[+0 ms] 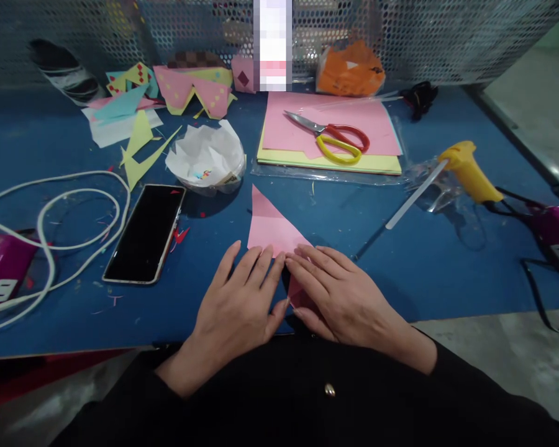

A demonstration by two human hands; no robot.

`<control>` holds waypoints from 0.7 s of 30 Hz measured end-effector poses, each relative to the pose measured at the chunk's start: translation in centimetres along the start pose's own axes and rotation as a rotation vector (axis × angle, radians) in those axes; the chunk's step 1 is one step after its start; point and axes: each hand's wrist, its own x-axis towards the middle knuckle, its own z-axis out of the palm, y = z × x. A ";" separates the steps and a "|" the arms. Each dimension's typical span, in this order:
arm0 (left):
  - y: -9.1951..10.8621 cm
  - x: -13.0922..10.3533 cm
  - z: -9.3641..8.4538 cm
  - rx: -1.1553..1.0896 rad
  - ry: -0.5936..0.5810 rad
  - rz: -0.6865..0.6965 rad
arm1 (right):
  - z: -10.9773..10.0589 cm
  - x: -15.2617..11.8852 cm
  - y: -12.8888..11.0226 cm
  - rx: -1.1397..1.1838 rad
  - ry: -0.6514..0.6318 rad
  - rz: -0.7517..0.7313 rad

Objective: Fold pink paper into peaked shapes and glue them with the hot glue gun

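Note:
A folded sheet of pink paper (274,226) lies on the blue tabletop close to my body, its pointed corner facing away from me. My left hand (245,295) rests flat with the fingers stretched out over the paper's near left edge. Beside it, my right hand (338,285) lies flat on the right part of the sheet, fingers extended. The two index fingertips almost meet at the paper's near edge, and both thumbs point inward. Part of the paper is hidden beneath my hands.
A phone (144,236) and a looped white cable (51,248) lie left. Behind are a paper-lined bowl (207,155), pink paper masks (195,87), and scissors (326,133) on stacked coloured paper (284,121). A yellow glue gun (470,171) with a glue stick (417,194) lies right.

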 end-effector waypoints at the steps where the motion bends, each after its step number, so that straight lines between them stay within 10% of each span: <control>1: 0.0 0.0 0.0 0.001 0.013 -0.003 | 0.0 0.0 0.0 -0.012 0.000 -0.001; 14: -0.7 -2.3 -0.9 -0.065 0.010 -0.146 | -0.3 0.2 0.0 0.050 -0.049 0.030; 21: -0.2 -1.2 -0.2 -0.151 -0.026 0.068 | -0.1 0.2 0.0 0.075 -0.026 0.025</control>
